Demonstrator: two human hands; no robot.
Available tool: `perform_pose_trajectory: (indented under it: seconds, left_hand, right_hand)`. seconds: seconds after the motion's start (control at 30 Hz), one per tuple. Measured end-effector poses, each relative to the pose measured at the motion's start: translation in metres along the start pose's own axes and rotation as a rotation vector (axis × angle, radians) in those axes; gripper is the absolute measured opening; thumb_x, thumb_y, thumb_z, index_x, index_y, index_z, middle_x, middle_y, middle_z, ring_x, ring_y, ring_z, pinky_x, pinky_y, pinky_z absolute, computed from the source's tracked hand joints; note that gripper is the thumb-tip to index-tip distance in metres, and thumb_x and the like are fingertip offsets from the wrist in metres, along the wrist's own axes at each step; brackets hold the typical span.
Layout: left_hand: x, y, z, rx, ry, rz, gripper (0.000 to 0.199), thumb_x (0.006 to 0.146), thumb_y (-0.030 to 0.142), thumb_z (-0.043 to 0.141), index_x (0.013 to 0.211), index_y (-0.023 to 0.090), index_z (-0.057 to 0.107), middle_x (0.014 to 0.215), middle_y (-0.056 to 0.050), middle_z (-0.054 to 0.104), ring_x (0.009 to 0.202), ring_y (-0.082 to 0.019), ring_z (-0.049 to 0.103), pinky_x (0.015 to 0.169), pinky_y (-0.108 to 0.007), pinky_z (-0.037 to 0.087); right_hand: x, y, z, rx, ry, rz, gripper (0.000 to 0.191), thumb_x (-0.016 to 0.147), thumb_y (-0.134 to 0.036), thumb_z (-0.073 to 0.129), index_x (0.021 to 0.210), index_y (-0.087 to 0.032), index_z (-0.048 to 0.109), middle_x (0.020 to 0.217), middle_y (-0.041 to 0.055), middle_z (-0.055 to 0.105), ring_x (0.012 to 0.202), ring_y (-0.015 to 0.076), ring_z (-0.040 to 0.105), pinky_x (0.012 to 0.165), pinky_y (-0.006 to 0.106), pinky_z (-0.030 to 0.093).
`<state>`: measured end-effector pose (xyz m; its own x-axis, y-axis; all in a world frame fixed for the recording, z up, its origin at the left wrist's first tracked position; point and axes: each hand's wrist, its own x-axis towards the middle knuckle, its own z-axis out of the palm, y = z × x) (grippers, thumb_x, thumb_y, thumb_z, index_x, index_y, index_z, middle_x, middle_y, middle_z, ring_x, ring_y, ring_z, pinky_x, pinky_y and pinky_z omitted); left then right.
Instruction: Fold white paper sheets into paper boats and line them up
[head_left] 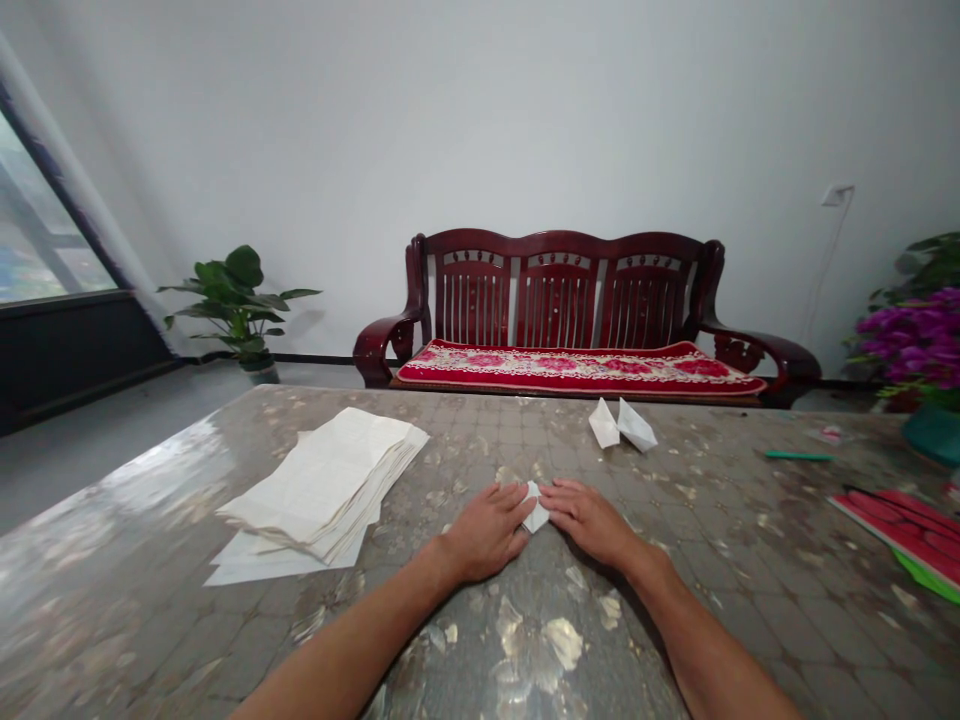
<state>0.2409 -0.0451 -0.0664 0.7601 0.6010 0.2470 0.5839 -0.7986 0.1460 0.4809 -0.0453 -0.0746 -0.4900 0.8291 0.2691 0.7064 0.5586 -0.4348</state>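
A small folded piece of white paper [534,512] lies on the patterned table, between my two hands. My left hand [487,528] holds its left side, the fingers close together over the edge and the thumb by the lower corner. From the other side, the fingers of my right hand [589,518] are pressed together on the paper's right edge. Part of the paper is hidden under the fingers. Farther back stand two folded paper shapes, a cream one [604,425] and a white one [637,427], side by side with pointed tips up.
Left of my hands lies a stack of loose paper sheets [322,480]. To the right are a green pen [798,456], a red book [892,515] with dark-framed glasses on it, and purple flowers [915,340]. Behind the table [465,665] stands a wooden bench [555,290].
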Motion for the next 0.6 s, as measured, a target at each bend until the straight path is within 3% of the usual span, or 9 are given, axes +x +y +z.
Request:
perform_pose_trajectory:
  seconds: [0.17, 0.37, 0.6]
  left_hand:
    - [-0.01, -0.002, 0.002, 0.06, -0.021, 0.046, 0.06, 0.095, 0.046, 0.048, 0.149, 0.021, 0.035, 0.154, -0.012, 0.039, 0.142, -0.028, 0.036, 0.115, -0.047, 0.029]
    - [-0.011, -0.001, 0.004, 0.084, 0.023, 0.068, 0.058, 0.095, 0.046, 0.049, 0.146, 0.019, 0.04, 0.152, -0.013, 0.041, 0.145, -0.028, 0.03, 0.118, -0.047, 0.024]
    - [-0.015, 0.001, 0.005, 0.05, 0.016, 0.125, 0.058, 0.096, 0.043, 0.047, 0.147, 0.017, 0.036, 0.152, -0.014, 0.042, 0.143, -0.026, 0.034, 0.117, -0.041, 0.028]
  right_hand:
    - [0.0, -0.009, 0.006, -0.06, 0.052, 0.064, 0.032, 0.094, -0.025, 0.051, 0.119, -0.027, 0.069, 0.128, 0.0033, 0.066, 0.127, 0.0232, 0.053, 0.107, 0.046, 0.041]
    - [0.004, -0.016, 0.013, -0.108, 0.119, 0.081, 0.029, 0.091, -0.022, 0.054, 0.114, -0.028, 0.072, 0.121, 0.0041, 0.07, 0.117, 0.0222, 0.058, 0.104, 0.043, 0.043]
    - [0.005, -0.02, 0.009, -0.162, 0.113, 0.07, 0.031, 0.094, -0.023, 0.051, 0.118, -0.028, 0.069, 0.124, 0.0059, 0.066, 0.114, 0.0221, 0.054, 0.1, 0.04, 0.044]
